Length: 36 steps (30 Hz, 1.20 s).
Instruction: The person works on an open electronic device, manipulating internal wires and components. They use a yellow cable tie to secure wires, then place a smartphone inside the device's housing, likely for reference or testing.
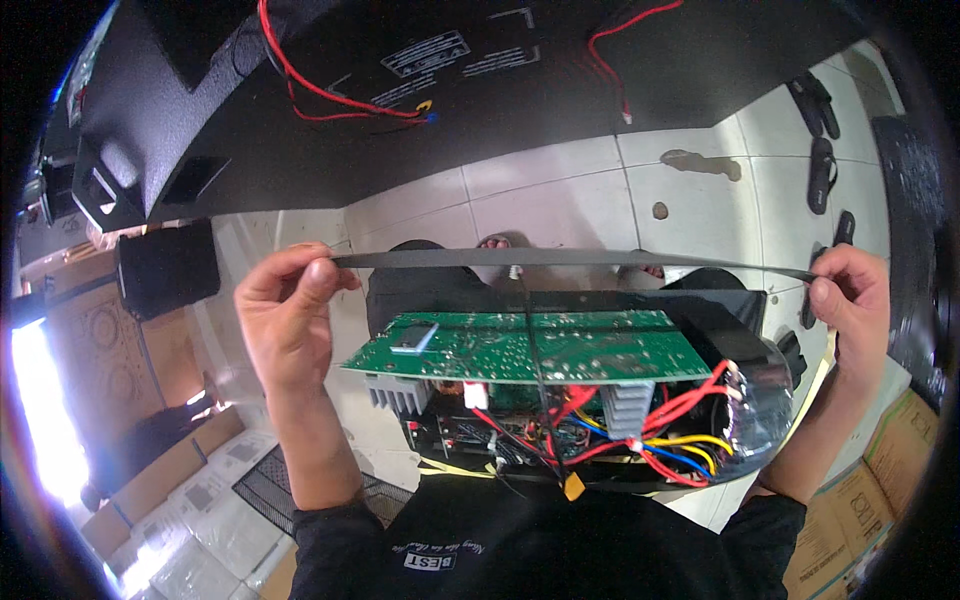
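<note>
A long thin dark strip (560, 259) is stretched level between my two hands. Its left end is pinched between thumb and fingers of my left hand (300, 300), its right end likewise in my right hand (850, 295). Below the strip, in front of my body, sits an amplifier module with a green circuit board (530, 345). Grey heatsinks (627, 408) and red, blue and yellow wires (690, 445) show under the board. A round part wrapped in clear film (760, 400), seemingly a transformer, is at its right end.
A large black speaker cabinet (450, 150) with loose red wires (330, 95) stands ahead. Sandals (820, 175) lie on the tiled floor (560, 185) at right. Cardboard boxes (850, 520) are at lower right, wrapped packages (220, 510) at lower left.
</note>
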Tool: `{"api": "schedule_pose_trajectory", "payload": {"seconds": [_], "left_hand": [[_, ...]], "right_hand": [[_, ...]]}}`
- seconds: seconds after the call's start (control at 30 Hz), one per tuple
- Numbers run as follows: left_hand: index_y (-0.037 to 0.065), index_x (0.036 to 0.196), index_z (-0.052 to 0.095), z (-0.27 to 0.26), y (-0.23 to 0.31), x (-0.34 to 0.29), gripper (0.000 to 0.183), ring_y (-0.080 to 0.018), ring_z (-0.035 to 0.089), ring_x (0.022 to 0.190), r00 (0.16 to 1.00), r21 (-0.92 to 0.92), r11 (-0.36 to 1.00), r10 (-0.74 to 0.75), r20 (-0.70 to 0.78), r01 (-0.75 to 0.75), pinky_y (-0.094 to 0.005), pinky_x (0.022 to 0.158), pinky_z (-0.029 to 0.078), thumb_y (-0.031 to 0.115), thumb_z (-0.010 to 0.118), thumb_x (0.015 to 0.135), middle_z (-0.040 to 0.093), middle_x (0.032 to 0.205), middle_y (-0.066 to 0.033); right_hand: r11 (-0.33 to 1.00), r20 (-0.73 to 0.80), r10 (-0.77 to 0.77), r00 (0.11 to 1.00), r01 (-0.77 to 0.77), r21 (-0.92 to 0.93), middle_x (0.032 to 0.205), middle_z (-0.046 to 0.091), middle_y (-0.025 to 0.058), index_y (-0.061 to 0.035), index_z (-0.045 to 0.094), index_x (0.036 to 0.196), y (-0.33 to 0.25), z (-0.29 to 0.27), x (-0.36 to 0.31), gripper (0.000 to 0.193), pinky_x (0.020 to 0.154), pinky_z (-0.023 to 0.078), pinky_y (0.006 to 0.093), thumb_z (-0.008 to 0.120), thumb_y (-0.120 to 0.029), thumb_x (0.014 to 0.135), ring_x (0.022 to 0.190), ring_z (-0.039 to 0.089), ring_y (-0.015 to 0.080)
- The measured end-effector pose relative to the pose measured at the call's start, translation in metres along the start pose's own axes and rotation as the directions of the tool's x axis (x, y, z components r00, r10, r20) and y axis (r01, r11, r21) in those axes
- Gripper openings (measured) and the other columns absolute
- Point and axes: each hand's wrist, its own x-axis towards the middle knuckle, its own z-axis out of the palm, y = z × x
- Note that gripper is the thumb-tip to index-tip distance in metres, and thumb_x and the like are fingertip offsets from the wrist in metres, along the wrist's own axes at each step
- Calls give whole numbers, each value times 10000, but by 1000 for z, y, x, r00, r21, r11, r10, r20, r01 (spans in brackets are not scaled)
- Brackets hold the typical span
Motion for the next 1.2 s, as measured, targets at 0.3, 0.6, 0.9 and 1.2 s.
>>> {"api": "schedule_pose_trajectory", "payload": {"seconds": [0.3,0.6,0.9,1.2], "left_hand": [[-14,1108,732,12,-16,37,251,-141,700,829,866,576,770,-459,199,277,-289,787,569,46,788,871,747,955,-94],[66,1088,545,61,-69,104,159,-111,659,909,236,542,691,-696,678,479,-290,805,535,225,546,1086,759,1046,-98],[81,1063,502,71,16,87,154,-104,649,670,393,538,786,-618,681,304,-240,630,489,230,503,1103,678,766,-31],[-7,964,558,21,104,-46,212,-138,682,721,867,626,775,-370,335,89,-263,644,528,151,699,974,636,861,-84]], "right_hand": [[840,-209,-120,970,212,499,1065,587,54,-36,555,1090,49,-76,-13,289,701,442,237,717,-245,973,832,546,103],[883,-470,134,873,110,456,1322,635,125,-93,476,1460,65,-128,-40,462,1036,569,388,618,-243,1047,1239,636,241],[865,-610,39,792,278,417,1294,618,181,20,498,1424,40,-84,-52,464,948,574,300,597,-226,1043,1185,634,233],[662,-15,-404,915,303,686,982,511,65,-42,488,1033,24,-30,-69,299,745,504,303,733,-199,966,886,578,179]]}}
